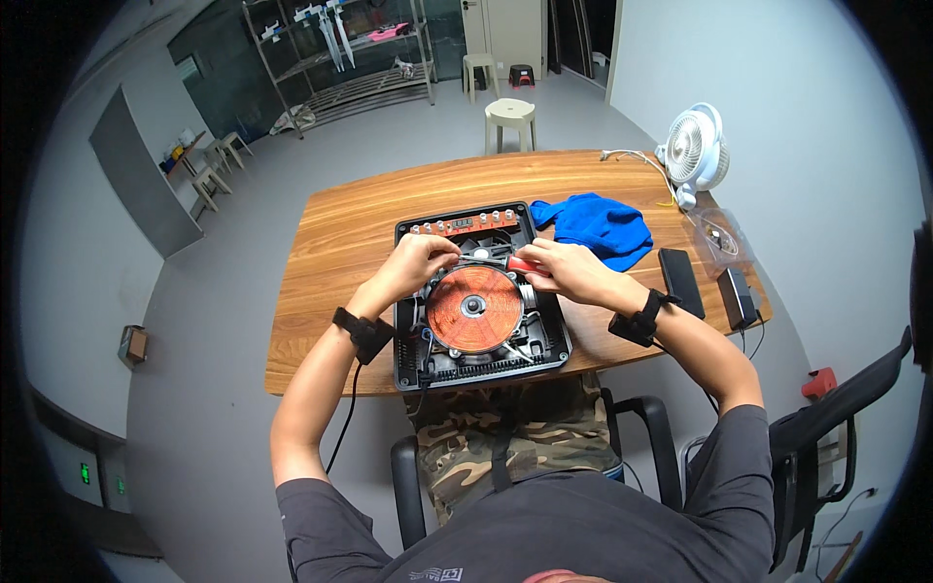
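An opened induction cooker lies on the table in front of me, its black casing uncovered. A round copper coil fills its middle, and a strip-shaped orange circuit board runs along the far edge. My right hand grips a screwdriver by its red handle, the shaft lying level and pointing left above the coil's far side. My left hand is closed in a pinch at the shaft's tip. Whatever is between those fingertips is too small to make out.
A blue cloth lies crumpled right of the cooker. Farther right are a black phone-like slab, a dark box-shaped device, a clear plastic container and a white fan. A stool stands beyond the table.
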A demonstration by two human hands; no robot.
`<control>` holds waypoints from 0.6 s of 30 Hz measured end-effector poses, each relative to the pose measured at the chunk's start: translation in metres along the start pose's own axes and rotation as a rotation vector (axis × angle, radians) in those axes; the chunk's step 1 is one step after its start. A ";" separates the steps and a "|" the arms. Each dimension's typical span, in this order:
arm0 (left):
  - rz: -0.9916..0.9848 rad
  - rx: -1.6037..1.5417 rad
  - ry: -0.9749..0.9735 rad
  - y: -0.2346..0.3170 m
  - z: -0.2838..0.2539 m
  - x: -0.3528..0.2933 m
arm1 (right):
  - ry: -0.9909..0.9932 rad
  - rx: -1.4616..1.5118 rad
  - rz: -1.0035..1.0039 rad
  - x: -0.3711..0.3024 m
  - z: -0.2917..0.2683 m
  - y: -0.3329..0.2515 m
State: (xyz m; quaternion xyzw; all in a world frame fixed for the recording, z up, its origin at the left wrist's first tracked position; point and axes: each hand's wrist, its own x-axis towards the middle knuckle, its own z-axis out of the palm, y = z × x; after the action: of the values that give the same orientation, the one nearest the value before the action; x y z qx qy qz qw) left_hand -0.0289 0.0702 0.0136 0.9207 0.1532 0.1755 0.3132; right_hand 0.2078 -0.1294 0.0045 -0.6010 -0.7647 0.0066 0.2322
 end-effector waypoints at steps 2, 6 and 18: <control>0.004 0.001 -0.009 0.000 0.000 0.000 | -0.036 0.009 0.030 0.000 -0.003 -0.003; 0.017 0.001 -0.007 -0.001 0.002 0.000 | -0.027 0.024 0.021 -0.001 -0.002 -0.001; 0.141 0.056 0.075 -0.002 0.004 0.011 | 0.000 0.310 0.079 0.007 -0.014 0.015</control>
State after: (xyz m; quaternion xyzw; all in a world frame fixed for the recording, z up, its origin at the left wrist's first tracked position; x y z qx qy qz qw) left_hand -0.0176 0.0740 0.0125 0.9304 0.1045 0.2270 0.2683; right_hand 0.2254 -0.1223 0.0157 -0.5876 -0.7302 0.1336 0.3220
